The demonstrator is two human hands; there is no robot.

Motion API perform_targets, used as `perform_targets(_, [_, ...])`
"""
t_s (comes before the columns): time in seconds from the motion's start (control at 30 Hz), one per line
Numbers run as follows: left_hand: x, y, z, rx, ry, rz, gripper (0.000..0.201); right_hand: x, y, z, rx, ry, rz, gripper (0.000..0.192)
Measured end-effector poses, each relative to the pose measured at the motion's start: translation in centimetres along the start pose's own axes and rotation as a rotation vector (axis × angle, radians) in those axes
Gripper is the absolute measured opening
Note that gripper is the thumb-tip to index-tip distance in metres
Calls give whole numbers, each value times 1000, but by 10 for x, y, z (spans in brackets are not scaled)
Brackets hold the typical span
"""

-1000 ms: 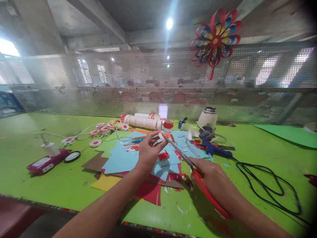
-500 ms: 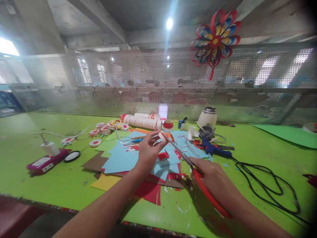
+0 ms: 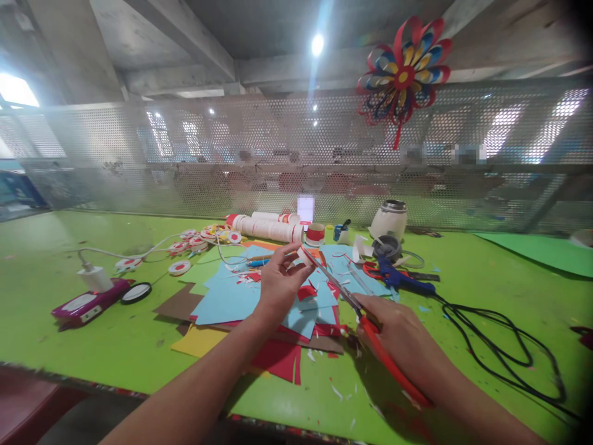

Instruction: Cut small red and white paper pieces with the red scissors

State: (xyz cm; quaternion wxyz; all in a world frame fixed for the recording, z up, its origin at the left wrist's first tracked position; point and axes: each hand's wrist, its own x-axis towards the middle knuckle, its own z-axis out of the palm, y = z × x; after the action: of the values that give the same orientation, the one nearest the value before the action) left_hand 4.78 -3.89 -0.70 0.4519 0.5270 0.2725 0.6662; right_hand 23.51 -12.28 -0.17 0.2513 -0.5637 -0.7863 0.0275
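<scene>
My left hand (image 3: pixel 283 277) pinches a small white-and-red paper piece (image 3: pixel 303 254) between thumb and fingers, above the coloured sheets. Closed around the orange handles of a pair of scissors (image 3: pixel 343 293) is my right hand (image 3: pixel 391 327). The blades point up and left, and their tips meet the paper piece at my left fingertips. Light blue paper sheets (image 3: pixel 227 303) lie under both hands, with a red sheet (image 3: pixel 278 358) and a yellow sheet (image 3: pixel 197 341) jutting out nearer to me. Paper scraps are strewn on and around them.
A blue glue gun (image 3: pixel 407 283) with a looped black cord lies at the right. Behind the sheets stand a stack of white paper cups (image 3: pixel 269 228) and a white jar (image 3: pixel 390 219). Small red-and-white discs (image 3: pixel 180 267) and a purple power strip (image 3: pixel 92 303) are at the left.
Both hands, the paper piece and the scissors keep nearly the same place. The whole view has shifted very slightly; nothing was let go.
</scene>
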Motion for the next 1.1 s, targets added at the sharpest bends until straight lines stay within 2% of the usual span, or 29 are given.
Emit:
perform_targets(0.43, [-3, 0, 1, 42, -16, 60, 39, -2, -2, 2, -122, 12, 35, 37])
perform_targets(0.9, [-4, 2, 1, 87, -10, 99, 35, -1, -5, -3, -23, -35, 68, 33])
perform_targets(1.1, [-3, -2, 0, 85, -18, 75, 37, 0, -5, -4, 24, -40, 90, 25])
